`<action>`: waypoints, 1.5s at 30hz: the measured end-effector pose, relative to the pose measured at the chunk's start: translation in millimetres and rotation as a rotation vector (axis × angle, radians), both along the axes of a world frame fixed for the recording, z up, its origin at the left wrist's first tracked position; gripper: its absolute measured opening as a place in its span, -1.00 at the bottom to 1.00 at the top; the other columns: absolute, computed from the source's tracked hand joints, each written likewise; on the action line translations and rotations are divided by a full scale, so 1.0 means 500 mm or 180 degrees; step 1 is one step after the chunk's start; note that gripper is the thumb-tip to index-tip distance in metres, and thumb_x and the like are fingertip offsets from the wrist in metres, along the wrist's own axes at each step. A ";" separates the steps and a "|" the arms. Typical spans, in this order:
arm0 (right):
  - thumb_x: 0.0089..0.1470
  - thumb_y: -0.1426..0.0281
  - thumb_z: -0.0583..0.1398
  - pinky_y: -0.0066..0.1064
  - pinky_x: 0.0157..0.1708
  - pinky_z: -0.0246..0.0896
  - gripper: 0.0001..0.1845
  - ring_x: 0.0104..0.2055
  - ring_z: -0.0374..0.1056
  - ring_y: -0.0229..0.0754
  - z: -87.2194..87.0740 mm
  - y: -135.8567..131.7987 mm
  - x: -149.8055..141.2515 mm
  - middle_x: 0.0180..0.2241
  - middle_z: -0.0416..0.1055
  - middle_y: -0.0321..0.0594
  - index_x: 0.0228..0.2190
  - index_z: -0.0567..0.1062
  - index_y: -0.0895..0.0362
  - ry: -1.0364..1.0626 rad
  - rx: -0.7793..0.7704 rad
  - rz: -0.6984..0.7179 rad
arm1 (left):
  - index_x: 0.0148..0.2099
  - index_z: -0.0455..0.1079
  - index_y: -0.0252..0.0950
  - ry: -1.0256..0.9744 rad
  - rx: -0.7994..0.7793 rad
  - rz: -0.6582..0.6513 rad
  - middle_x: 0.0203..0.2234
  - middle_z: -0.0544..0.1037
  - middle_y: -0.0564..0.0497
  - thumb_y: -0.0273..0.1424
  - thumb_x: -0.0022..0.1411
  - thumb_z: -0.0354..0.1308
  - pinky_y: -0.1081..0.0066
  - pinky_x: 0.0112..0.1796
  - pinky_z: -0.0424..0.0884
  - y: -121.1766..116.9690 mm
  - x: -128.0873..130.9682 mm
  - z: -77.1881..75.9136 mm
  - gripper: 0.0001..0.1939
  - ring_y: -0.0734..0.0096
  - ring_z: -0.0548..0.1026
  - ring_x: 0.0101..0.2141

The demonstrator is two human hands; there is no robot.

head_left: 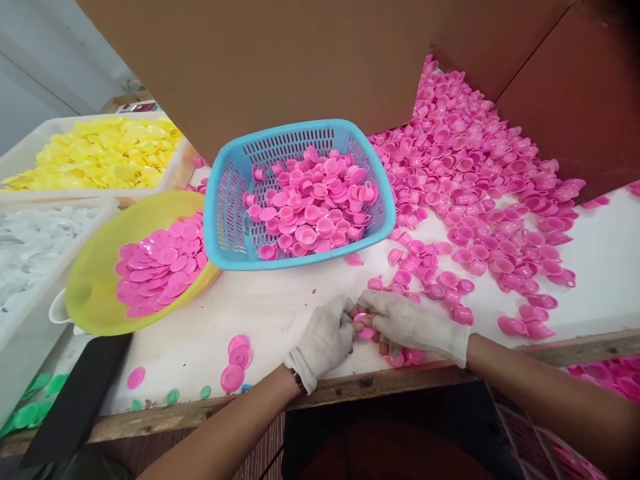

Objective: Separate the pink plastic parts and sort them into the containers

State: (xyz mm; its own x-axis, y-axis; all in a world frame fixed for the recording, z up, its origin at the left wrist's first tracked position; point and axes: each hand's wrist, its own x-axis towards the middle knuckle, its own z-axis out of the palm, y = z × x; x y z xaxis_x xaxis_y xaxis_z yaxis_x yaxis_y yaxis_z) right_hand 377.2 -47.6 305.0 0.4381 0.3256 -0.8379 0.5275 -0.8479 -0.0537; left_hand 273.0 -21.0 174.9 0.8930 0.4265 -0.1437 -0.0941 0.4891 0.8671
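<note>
My left hand [324,339] and my right hand [410,325], in whitish gloves with bare fingertips, meet near the table's front edge. Between them the fingertips pinch a small pink toy saucer [367,331], partly covered by the fingers. Under my right hand lie a few pink pieces [404,358]. Left of my left hand, several pink saucers [233,377] rest on the table, some overlapping. Beyond the hands stands a blue plastic basket [295,261] holding pink toy cups and saucers. Loose pink toy cups [425,267] are scattered to the right.
A large heap of pink cups [465,160] spreads at the back right. On the left, a yellow bowl [90,293] contains pink saucers, near white bins [173,167] of yellow and white pieces. A black flat object [85,393] overhangs the wooden table edge [165,419]. Cardboard [280,60] rises behind.
</note>
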 end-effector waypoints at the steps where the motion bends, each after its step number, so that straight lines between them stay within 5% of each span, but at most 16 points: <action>1: 0.14 0.38 0.01 -0.62 -0.79 0.07 -0.95 -0.74 0.24 -0.35 0.001 0.001 -0.003 -0.67 0.27 -0.39 -0.34 0.25 0.07 -0.0037 0.0005 0.0027 | -0.33 0.24 -0.27 0.0008 0.0120 0.0026 -0.65 0.34 0.16 -0.40 0.12 0.04 0.56 -0.58 0.16 0.003 -0.001 0.000 -0.94 0.57 0.29 -0.65; 9: 0.09 0.37 0.09 -0.54 -0.70 0.19 -0.93 -0.69 0.26 -0.35 -0.003 0.005 -0.010 -0.58 0.31 -0.37 -0.38 0.25 0.09 0.0202 0.0157 -0.0372 | -0.21 0.27 -0.28 -0.0139 0.0833 0.0102 -0.45 0.45 0.07 -0.36 0.02 0.16 0.48 -0.44 0.23 0.022 -0.018 0.014 -0.75 0.45 0.37 -0.45; 15: 0.11 0.35 0.06 -0.55 -0.70 0.16 -0.91 -0.68 0.25 -0.36 -0.008 -0.010 -0.005 -0.58 0.29 -0.35 -0.39 0.26 0.11 0.0133 0.0189 0.0082 | -0.22 0.26 -0.29 0.0068 0.0966 0.0095 -0.49 0.42 0.08 -0.35 0.01 0.19 0.48 -0.49 0.19 0.008 -0.017 0.027 -0.72 0.47 0.33 -0.51; 19: 0.07 0.37 0.07 -0.56 -0.71 0.11 -0.89 -0.66 0.26 -0.34 0.017 0.012 -0.026 -0.61 0.28 -0.33 -0.46 0.27 0.12 0.0180 0.0230 0.0644 | -0.07 0.26 -0.27 0.0240 0.1121 0.0374 -0.51 0.43 0.08 -0.27 0.09 0.15 0.45 -0.44 0.24 0.013 -0.071 0.006 -0.65 0.43 0.36 -0.50; 22: 0.07 0.35 0.06 -0.46 -0.57 0.27 -0.91 -0.52 0.38 -0.25 0.059 0.048 -0.047 -0.50 0.36 -0.27 -0.35 0.25 0.11 0.0317 0.1274 0.0295 | -0.17 0.32 -0.25 0.0977 0.1515 0.0813 -0.39 0.48 0.01 -0.34 0.17 0.05 0.41 -0.30 0.26 0.037 -0.155 -0.031 -0.83 0.38 0.41 -0.37; 25: 0.12 0.28 0.01 -0.40 -0.46 0.32 -0.78 -0.38 0.42 -0.20 0.102 0.079 -0.046 -0.29 0.41 -0.17 -0.17 0.21 0.08 -0.0001 0.2464 0.0111 | -0.28 0.31 -0.26 0.1958 0.2038 0.0510 -0.36 0.49 -0.04 -0.43 0.16 0.00 0.37 -0.25 0.24 0.065 -0.237 -0.081 -0.91 0.33 0.41 -0.32; 27: 0.12 0.29 0.01 -0.40 -0.49 0.28 -0.77 -0.42 0.39 -0.22 0.117 0.082 -0.027 -0.32 0.41 -0.17 -0.18 0.26 0.09 -0.0442 0.2473 0.0515 | -0.33 0.28 -0.27 0.2336 0.2126 0.0022 -0.42 0.48 -0.03 -0.47 0.11 0.01 0.38 -0.28 0.23 0.072 -0.270 -0.111 -0.95 0.32 0.41 -0.36; 29: 0.10 0.36 0.03 -0.37 -0.44 0.26 -0.82 -0.41 0.36 -0.20 0.115 0.071 0.001 -0.37 0.41 -0.19 -0.25 0.36 0.12 -0.0958 0.2059 0.1374 | -0.33 0.25 -0.26 0.2458 0.2147 -0.0264 -0.43 0.47 -0.01 -0.48 0.08 0.02 0.40 -0.32 0.23 0.067 -0.280 -0.131 -0.94 0.33 0.41 -0.39; 33: 0.05 0.55 0.04 -0.26 -0.26 0.14 -0.79 -0.22 0.30 -0.05 0.075 0.038 0.038 -0.32 0.42 -0.12 -0.34 0.45 0.13 -0.1889 0.1088 0.3444 | -0.32 0.23 -0.25 0.2518 0.2168 -0.0199 -0.40 0.47 -0.02 -0.44 0.10 0.03 0.38 -0.30 0.23 0.045 -0.260 -0.132 -0.95 0.30 0.42 -0.35; 35: 0.03 0.60 0.04 -0.25 -0.28 0.07 -0.77 -0.23 0.26 -0.03 0.051 0.024 0.033 -0.34 0.41 -0.08 -0.35 0.46 0.14 -0.2163 0.0699 0.4013 | -0.29 0.24 -0.25 0.2497 0.2126 -0.0027 -0.35 0.46 -0.03 -0.43 0.12 0.05 0.38 -0.27 0.24 0.042 -0.247 -0.122 -0.93 0.30 0.42 -0.32; 40: 0.01 0.63 0.08 -0.29 -0.34 -0.01 -0.80 -0.33 0.23 -0.10 0.001 -0.011 -0.005 -0.42 0.38 -0.16 -0.42 0.43 0.12 -0.1864 0.0550 0.4379 | -0.25 0.24 -0.25 0.2538 0.2036 0.0288 -0.31 0.43 -0.03 -0.44 0.14 0.05 0.40 -0.24 0.26 0.047 -0.254 -0.105 -0.91 0.35 0.40 -0.29; 45: 0.02 0.61 0.08 -0.28 -0.29 0.05 -0.80 -0.29 0.26 -0.11 -0.012 -0.033 -0.026 -0.38 0.39 -0.21 -0.38 0.42 0.11 -0.1284 0.0751 0.3965 | -0.27 0.25 -0.27 0.2677 0.2004 -0.0012 -0.32 0.41 -0.05 -0.50 0.07 0.06 0.37 -0.23 0.27 0.027 -0.274 -0.122 -0.88 0.32 0.40 -0.31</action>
State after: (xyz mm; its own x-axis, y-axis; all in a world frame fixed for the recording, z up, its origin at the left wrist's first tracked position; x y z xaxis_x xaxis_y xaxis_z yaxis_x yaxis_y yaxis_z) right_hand 364.2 -64.1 299.1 -0.0538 0.8063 -0.5891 0.9530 0.2176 0.2108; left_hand 135.8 -7.7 113.7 0.6097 0.6371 -0.4716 0.6572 -0.0737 0.7501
